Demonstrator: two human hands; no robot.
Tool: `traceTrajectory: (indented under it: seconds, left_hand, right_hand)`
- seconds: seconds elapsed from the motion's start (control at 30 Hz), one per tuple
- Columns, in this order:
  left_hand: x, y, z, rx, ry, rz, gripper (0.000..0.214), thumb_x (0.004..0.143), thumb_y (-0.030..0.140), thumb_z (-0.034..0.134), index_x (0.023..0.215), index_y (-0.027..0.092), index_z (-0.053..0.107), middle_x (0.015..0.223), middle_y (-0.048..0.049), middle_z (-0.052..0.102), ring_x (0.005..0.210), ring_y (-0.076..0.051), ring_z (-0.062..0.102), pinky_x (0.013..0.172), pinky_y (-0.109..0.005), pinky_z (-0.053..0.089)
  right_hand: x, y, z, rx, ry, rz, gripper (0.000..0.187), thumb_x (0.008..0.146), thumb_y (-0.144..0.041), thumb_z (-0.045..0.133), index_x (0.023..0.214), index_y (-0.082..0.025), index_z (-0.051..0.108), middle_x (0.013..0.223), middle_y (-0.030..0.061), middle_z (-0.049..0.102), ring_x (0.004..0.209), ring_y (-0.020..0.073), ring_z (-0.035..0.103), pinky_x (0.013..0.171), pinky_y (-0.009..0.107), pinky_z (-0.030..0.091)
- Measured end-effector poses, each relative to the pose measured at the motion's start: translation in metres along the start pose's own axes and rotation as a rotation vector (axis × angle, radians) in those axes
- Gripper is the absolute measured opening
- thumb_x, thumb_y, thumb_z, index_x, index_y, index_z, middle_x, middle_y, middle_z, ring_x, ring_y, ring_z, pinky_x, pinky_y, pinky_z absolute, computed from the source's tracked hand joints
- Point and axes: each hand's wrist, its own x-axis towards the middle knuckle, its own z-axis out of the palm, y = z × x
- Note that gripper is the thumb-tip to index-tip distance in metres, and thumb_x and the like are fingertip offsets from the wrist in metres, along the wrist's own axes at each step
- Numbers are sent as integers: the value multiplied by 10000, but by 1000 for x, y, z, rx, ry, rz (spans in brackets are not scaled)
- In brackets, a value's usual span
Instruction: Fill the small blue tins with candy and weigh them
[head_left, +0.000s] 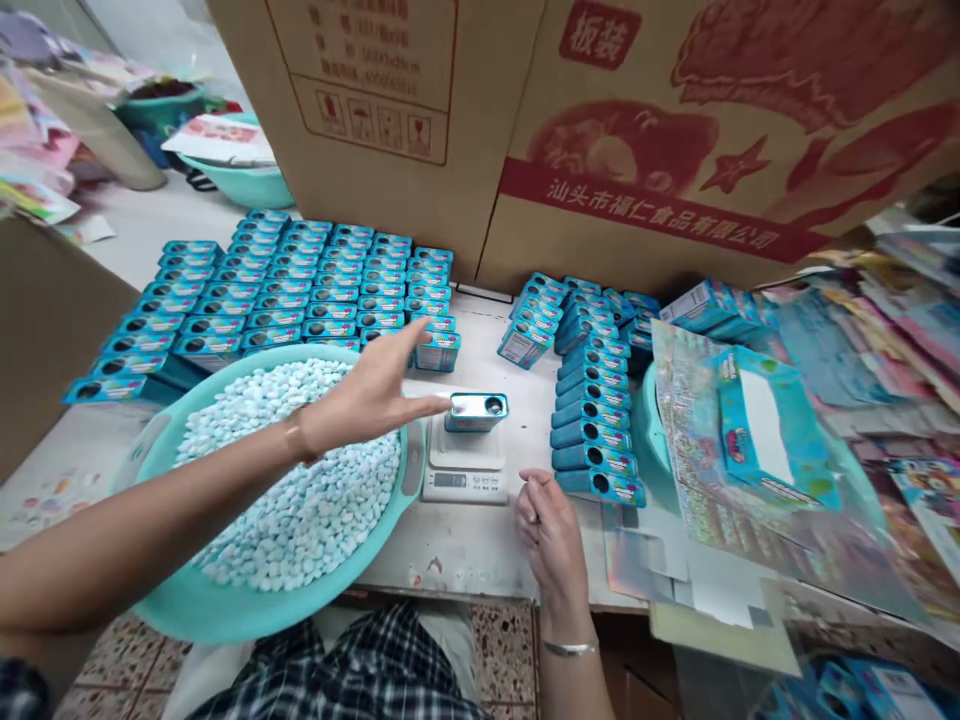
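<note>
A small blue tin [476,411] with a round hole in its top sits on a white digital scale [465,470]. My left hand [371,395] stretches over the teal basin [225,600] of pale blue-white candies [292,490], fingers open, fingertips just touching the tin's left end. My right hand [547,525] rests near the table's front edge right of the scale, fingers curled in a pinch; what it holds is too small to make out.
Rows of blue tins [285,290] stand at the back left. More tins [592,420] line up right of the scale. Big cardboard cartons [600,130] wall the back. Printed sheets and a flat blue box [765,430] pile at right.
</note>
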Motion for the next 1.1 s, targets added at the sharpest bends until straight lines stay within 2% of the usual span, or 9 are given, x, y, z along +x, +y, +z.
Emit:
traceTrajectory:
  seconds: [0.13,0.27,0.37,0.5,0.6,0.77,0.93,1.0,1.1]
  left_hand:
    - [-33,-14,-35,-108,53,-110,784,804,590,627,1455,259,343,1426,-80,507,1315,-276,469,1118,-425,361]
    - [-64,-30,-46,-148,48,-258,632,818,557,629,1372,304,457,1351,-17,581,1247,-249,532,1087,-403,408]
    - [-82,-39,-47,-174,36,-346,581,821,520,643,1346,336,476,1341,16,587,1236,-238,537,1094,-421,403]
    - [-97,-44,-50,-199,62,-408,577,821,500,652,1352,378,463,1331,39,594,1239,-234,538,1096,-437,406]
    - [-103,-45,-51,-217,85,-430,556,818,480,665,1334,366,491,1314,46,608,1236,-236,542,1103,-425,401]
    - [-111,-48,-42,-271,53,-438,541,822,496,653,1327,370,505,1335,44,594,1258,-238,523,1109,-446,396]
    - [-113,-50,-31,-258,27,-404,592,769,571,668,1314,393,519,1343,57,585,1275,-216,512,1123,-385,388]
    - [-113,-48,-29,-273,6,-409,589,777,568,661,1322,407,504,1349,67,578,1286,-203,502,1120,-367,392]
    - [-113,-46,-30,-280,-2,-415,587,776,571,659,1320,422,497,1356,79,570,1295,-200,491,1119,-361,389]
  right_hand:
    - [5,1,-2,-259,16,-70,283,822,-423,666,951,-175,624,542,-91,374,455,55,289,408,154,214]
    - [9,-8,11,-561,19,-238,211,864,-395,615,876,-187,643,608,-55,478,550,87,387,515,194,315]
    - [10,-14,27,-731,8,-341,157,878,-344,598,854,-198,650,698,-31,572,627,111,462,601,215,355]
    - [13,-11,43,-826,-57,-372,161,906,-320,556,954,-221,675,770,-6,647,696,147,557,673,238,378]
    - [17,-3,51,-938,-84,-407,164,912,-323,552,960,-240,686,780,11,682,701,166,598,677,248,373]
    - [28,10,75,-1386,-109,-508,192,944,-317,494,1004,-219,649,728,45,684,611,175,605,598,251,367]
    - [37,16,99,-2005,-267,-437,210,972,-168,361,1044,-148,558,814,112,698,738,234,680,569,266,426]
    - [39,18,102,-2111,-308,-442,206,960,-119,355,1057,-142,535,850,120,701,775,241,694,564,271,436]
    - [36,15,96,-2139,-339,-470,184,970,-131,351,1034,-148,523,840,109,705,765,234,701,544,266,419]
